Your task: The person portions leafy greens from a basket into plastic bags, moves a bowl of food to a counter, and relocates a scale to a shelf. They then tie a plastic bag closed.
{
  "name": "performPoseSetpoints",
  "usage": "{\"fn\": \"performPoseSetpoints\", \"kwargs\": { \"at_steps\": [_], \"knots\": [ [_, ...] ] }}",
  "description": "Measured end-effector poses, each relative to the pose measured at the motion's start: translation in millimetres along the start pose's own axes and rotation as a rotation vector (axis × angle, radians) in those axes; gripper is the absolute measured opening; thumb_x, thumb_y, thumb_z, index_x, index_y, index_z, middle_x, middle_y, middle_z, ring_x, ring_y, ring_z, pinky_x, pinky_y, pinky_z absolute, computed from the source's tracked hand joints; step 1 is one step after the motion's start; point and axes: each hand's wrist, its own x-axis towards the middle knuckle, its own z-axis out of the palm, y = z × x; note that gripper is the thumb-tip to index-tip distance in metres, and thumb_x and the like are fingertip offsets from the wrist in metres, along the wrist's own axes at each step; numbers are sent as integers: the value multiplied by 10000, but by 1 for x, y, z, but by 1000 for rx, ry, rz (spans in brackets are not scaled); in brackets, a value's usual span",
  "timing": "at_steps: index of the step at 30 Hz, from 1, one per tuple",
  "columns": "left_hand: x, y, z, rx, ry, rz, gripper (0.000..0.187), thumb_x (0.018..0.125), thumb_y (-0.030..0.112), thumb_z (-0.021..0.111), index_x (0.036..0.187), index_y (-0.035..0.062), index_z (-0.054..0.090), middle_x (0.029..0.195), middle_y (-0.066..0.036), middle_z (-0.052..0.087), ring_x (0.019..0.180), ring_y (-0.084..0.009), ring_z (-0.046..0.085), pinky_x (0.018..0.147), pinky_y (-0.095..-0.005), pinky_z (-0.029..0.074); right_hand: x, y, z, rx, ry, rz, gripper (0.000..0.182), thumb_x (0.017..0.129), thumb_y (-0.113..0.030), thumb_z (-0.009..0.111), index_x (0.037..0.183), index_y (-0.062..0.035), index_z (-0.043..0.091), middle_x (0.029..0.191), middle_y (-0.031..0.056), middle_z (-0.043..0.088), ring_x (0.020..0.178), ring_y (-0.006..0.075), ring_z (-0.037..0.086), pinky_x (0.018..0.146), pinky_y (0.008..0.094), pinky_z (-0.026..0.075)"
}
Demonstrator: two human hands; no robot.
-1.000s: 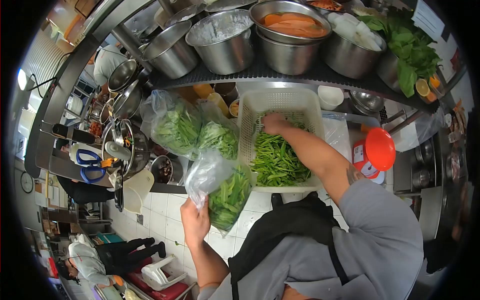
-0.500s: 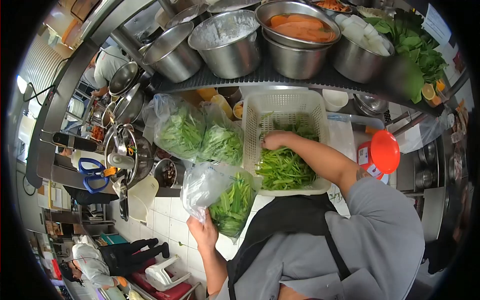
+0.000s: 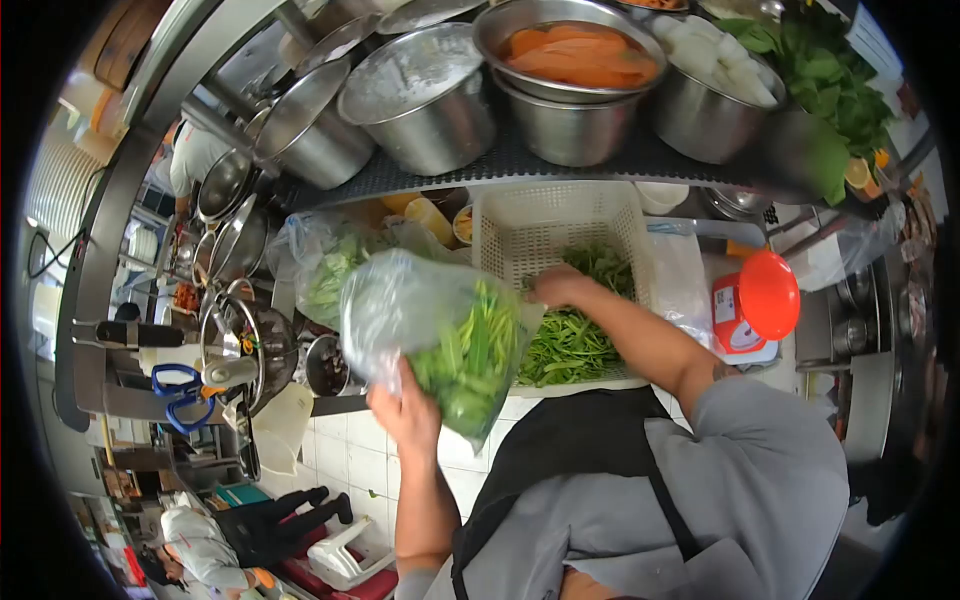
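My left hand [image 3: 405, 408] grips the lower left side of a clear plastic bag [image 3: 385, 310], which is raised and tilted beside the basket. Cut leafy greens [image 3: 470, 355] fill the bag's right part. A white perforated basket [image 3: 560, 205] stands to the right, with more long-stemmed greens [image 3: 570, 345] in it. My right hand [image 3: 560, 287] is over the basket's left part, close to the bag's right edge, its fingers curled. What those fingers hold, if anything, is hidden. Behind the raised bag, another bag of greens [image 3: 335, 275] lies on the counter, partly covered.
Above the basket, a shelf [image 3: 450, 185] carries steel pots, one topped by a bowl of orange slices [image 3: 575, 55]. A red-topped scale [image 3: 745, 305] stands at right. Blue-handled scissors [image 3: 183, 395] hang at left near a steel bowl [image 3: 270, 345]. Another person [image 3: 215, 540] is at lower left.
My left hand has lifted the bag of greens up and toward the basket, now covering part of the bags behind. My right hand has shifted slightly right and down. The view has tilted slightly.
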Motion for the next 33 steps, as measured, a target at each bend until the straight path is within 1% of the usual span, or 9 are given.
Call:
{"fn": "performPoseSetpoints", "kwargs": {
  "at_steps": [3, 6, 9, 13, 17, 20, 27, 31, 33],
  "knots": [
    [46, 2, 73, -44, -19, 7, 369, 1022, 245, 488, 782, -22, 574, 590, 34, 425, 558, -66, 345, 478, -284, 259, -15, 1, 48, 18, 573, -127, 534, 937, -435, 466, 1337, -87, 530, 1332, 174, 559, 1224, 343, 528, 1035, 436, 399],
    [93, -21, 157, -19, -96, 266, 163, 875, 101, 572, 871, -51, 631, 833, -256, 624, 740, -412, 603, 685, -457, 470, -43, -16, 36, -29, 506, -6, 542, 935, -410, 475, 1351, -63, 509, 1330, 177, 559, 1241, 338, 517, 1075, 439, 361],
    [124, -53, 225, 150, -213, 547, 415, 977, 324, 526, 872, -58, 650, 817, -306, 620, 858, -515, 580, 725, -525, 465, -71, -13, 55, -112, 919, -83, 429, 917, -323, 515, 1236, -45, 590, 1248, 169, 608, 1213, 331, 529, 1043, 461, 368],
    [141, -115, 270, 426, -459, 121, 590, 962, 481, 494, 938, -91, 634, 908, -343, 627, 940, -505, 590, 810, -547, 460, -173, 6, 59, 265, 1083, -322, 220, 874, -159, 569, 1013, -29, 680, 1017, 154, 684, 1046, 325, 613, 924, 443, 455],
    [153, -157, 270, -13, -179, 71, 453, 902, 294, 638, 1193, -44, 561, 1119, -219, 644, 1024, -390, 613, 902, -445, 455, -290, 60, 116, 551, 1314, 63, 160, 840, -84, 572, 936, -10, 678, 853, 182, 672, 853, 341, 653, 759, 442, 519],
    [126, -108, 222, 108, 135, 224, 372, 886, 185, 664, 1163, -45, 570, 1036, -156, 649, 945, -286, 622, 856, -365, 472, -323, 102, 177, 482, 955, 313, 164, 835, -101, 600, 956, -17, 673, 959, 166, 668, 904, 336, 645, 780, 425, 526],
    [-63, 19, 164, -457, -650, 5, 139, 923, 116, 615, 1008, 16, 659, 897, -53, 658, 813, -111, 590, 741, -252, 478, -292, 122, 198, 164, 1054, 377, 283, 840, -209, 644, 1082, -62, 646, 1129, 131, 573, 1019, 310, 601, 789, 430, 527],
    [-160, 65, 173, -294, -1128, 123, 180, 907, 119, 631, 1055, 22, 666, 936, -98, 687, 828, -182, 651, 742, -287, 517, -275, 133, 188, 150, 1009, 267, 196, 837, -219, 637, 912, -38, 653, 996, 143, 627, 933, 320, 614, 754, 447, 516],
    [-197, 64, 202, -86, -1278, 291, 374, 905, 187, 601, 1243, 35, 559, 1182, -170, 615, 946, -286, 664, 823, -360, 527, -271, 138, 185, 152, 976, 212, 179, 840, -208, 624, 827, -30, 640, 924, 156, 641, 893, 337, 614, 738, 461, 504]
  ]
}}
